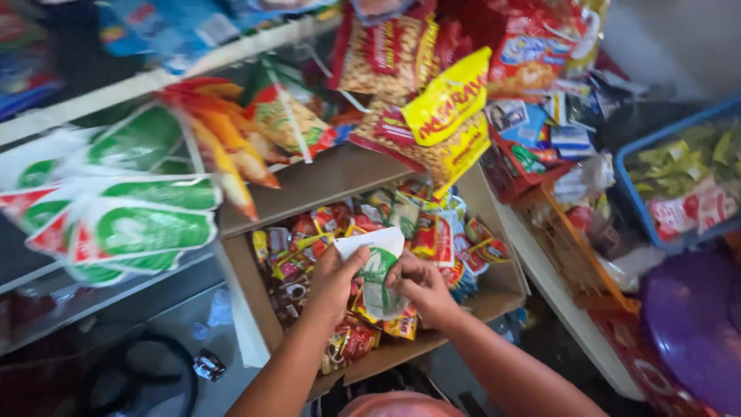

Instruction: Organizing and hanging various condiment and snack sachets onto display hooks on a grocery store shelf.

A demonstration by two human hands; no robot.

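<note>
**A small, crowded snack shop**

The place is a little retail stall selling packaged goods. Strips of hanging snack packets (417, 85) in red and yellow dangle from above, with green-and-white sachets (131, 224) strung beside them. An open cardboard box (494, 289) is packed with small wrapped sweets and snacks. A white shelf (147, 77) above carries blue packets, while an orange wire basket (563, 247) and a blue plastic crate (641, 208) at the right hold more wrapped goods. Stock fills nearly every spot, all of it in sealed retail wrapping.
</note>
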